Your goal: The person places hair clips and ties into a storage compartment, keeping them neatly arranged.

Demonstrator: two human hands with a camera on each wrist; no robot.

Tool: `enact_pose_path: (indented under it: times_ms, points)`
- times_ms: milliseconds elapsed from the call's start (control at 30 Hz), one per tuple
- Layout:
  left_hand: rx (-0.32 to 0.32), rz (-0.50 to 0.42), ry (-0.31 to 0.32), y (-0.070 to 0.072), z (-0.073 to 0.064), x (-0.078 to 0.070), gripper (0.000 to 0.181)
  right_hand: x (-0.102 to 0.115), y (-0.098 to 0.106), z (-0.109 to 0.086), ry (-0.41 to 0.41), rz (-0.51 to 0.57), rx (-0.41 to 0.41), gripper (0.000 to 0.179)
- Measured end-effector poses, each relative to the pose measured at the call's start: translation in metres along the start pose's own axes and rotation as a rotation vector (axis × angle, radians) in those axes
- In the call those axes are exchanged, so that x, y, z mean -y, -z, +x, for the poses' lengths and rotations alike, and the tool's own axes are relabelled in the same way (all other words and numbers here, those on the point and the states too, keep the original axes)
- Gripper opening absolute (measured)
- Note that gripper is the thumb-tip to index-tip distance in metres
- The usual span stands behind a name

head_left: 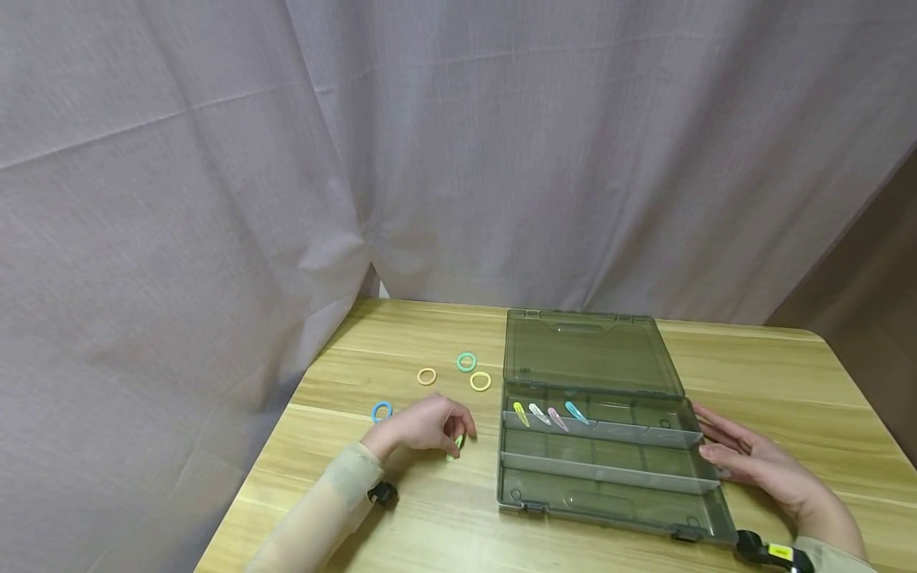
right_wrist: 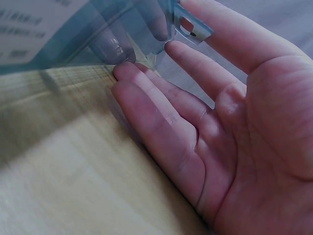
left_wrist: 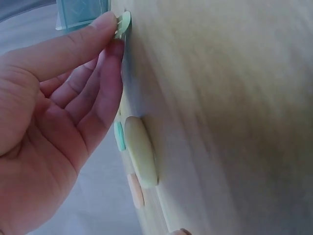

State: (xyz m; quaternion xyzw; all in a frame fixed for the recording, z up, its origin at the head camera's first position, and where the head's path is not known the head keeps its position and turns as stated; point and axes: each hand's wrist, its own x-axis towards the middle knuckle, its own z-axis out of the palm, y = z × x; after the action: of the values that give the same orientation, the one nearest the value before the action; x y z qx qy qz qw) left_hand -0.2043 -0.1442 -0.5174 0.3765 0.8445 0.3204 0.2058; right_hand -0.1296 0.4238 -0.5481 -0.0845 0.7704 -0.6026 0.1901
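My left hand (head_left: 423,422) is low over the table, pinching a light green snap hair clip (head_left: 459,441) between thumb and fingertips. In the left wrist view the clip (left_wrist: 126,22) sticks out past the thumb, close to the wood. A dark translucent divider box (head_left: 595,469) lies with its lid folded back. Yellow (head_left: 521,414), white (head_left: 539,414), pink (head_left: 557,419) and blue (head_left: 576,412) hair clips sit in its back row. On the box's right side rests my right hand (head_left: 759,461), thumb at the rim; in the right wrist view its fingers (right_wrist: 161,112) look fairly straight.
Left of the box lie several rings like hair ties: green (head_left: 466,362), yellow (head_left: 481,381), orange (head_left: 427,376) and blue (head_left: 382,411). The lid (head_left: 587,350) extends toward the table's back edge. A grey curtain (head_left: 501,159) hangs behind and left of the wooden table (head_left: 430,525).
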Motion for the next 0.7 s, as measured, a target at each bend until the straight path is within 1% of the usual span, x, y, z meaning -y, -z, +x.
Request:
enact_pose_path:
  times_ms: [133,300,400,567,633,700]
  points:
    - [0.007,-0.033,0.007,0.001,-0.001,-0.001,0.029,0.0,0.0,0.0,-0.005,-0.004,0.0,0.071]
    - [0.002,-0.031,-0.001,0.004,-0.002,-0.003,0.018,0.0,0.001,0.0,-0.021,-0.014,0.002,0.071]
    - [-0.011,-0.019,-0.038,0.006,-0.002,-0.002,0.013,0.001,0.001,0.0,-0.033,-0.018,0.004,0.071]
    - [-0.054,0.027,-0.113,0.011,0.0,-0.001,0.008,0.001,0.0,0.001,-0.036,-0.01,0.001,0.071]
    - [-0.072,0.042,-0.126,0.014,0.0,-0.001,0.005,0.001,0.0,0.001,-0.03,-0.001,0.001,0.071]
    - [-0.089,0.036,-0.129,0.015,-0.001,-0.001,0.004,0.0,0.0,0.001,-0.021,0.004,-0.001,0.071]
